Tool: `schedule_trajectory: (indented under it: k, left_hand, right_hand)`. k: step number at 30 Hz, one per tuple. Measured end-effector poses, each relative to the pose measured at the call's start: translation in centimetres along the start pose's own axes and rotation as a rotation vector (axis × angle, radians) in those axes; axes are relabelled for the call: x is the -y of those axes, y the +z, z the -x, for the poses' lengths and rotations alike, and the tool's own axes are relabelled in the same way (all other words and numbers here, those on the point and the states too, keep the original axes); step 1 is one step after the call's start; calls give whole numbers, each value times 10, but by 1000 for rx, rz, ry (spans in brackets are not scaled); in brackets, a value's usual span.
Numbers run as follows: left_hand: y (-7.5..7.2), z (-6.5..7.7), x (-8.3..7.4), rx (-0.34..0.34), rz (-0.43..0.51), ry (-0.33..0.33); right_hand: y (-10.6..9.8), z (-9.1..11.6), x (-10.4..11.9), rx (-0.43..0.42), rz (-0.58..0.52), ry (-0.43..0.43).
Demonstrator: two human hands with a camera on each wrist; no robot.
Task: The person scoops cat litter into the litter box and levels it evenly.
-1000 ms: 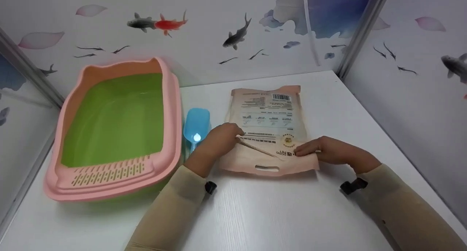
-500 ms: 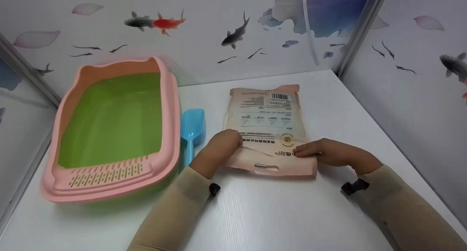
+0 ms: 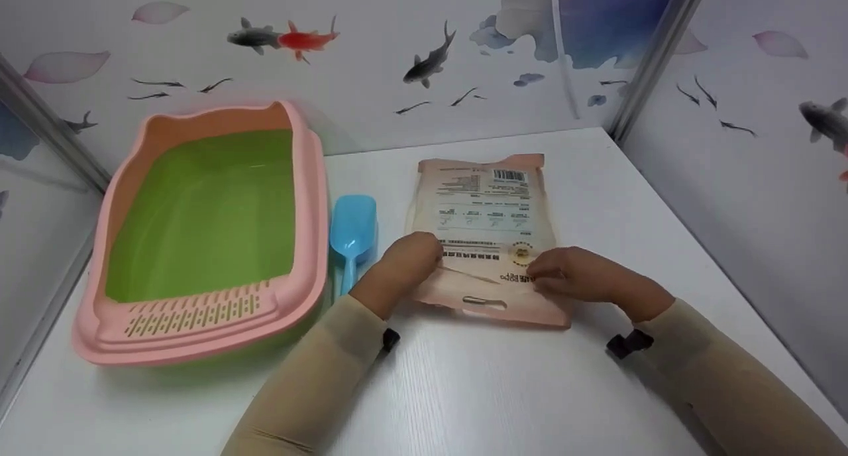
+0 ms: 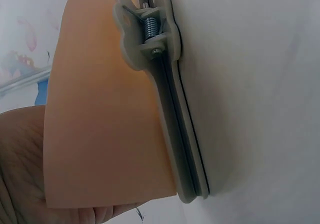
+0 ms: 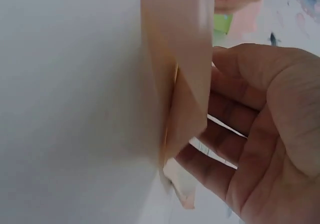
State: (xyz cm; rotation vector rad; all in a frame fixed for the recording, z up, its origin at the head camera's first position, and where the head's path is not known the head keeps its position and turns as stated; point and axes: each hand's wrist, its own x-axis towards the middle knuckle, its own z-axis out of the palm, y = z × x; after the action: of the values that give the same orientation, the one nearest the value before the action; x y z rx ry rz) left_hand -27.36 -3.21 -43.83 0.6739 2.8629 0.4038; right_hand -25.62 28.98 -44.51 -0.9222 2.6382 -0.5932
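head: right hand (image 3: 586, 275) on bag (image 3: 483, 207)

Pale pink printed bag (image 3: 487, 217), handle end creased, lying on white table (image 3: 477, 390)

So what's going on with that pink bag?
A person has both hands on the pink bag, which lies on a white table. Their left hand is at its left edge, their right hand touches its right side. The left wrist view shows a spring clip along the bag. The blue scoop and pink-rimmed green tub sit left of it.
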Motion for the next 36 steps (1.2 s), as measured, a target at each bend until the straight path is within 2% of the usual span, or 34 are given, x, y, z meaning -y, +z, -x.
schedule_trajectory:
  k: [7,10,17,28,36]
  left_hand:
    - [1,-8,-5,25,-110,18]
    - [0,-9,-8,26,-131,32]
    - [-2,-9,-15,32,-141,51]
    - [-2,-9,-13,40,-120,57]
    - [-1,-5,-16,37,-122,49]
  right_hand:
    - [9,-26,24,-11,232,-63]
    - [13,-34,32,-24,282,-40]
    - [20,-47,40,-29,298,35]
    - [20,-52,48,-67,332,4]
    - [25,-51,51,-133,300,31]
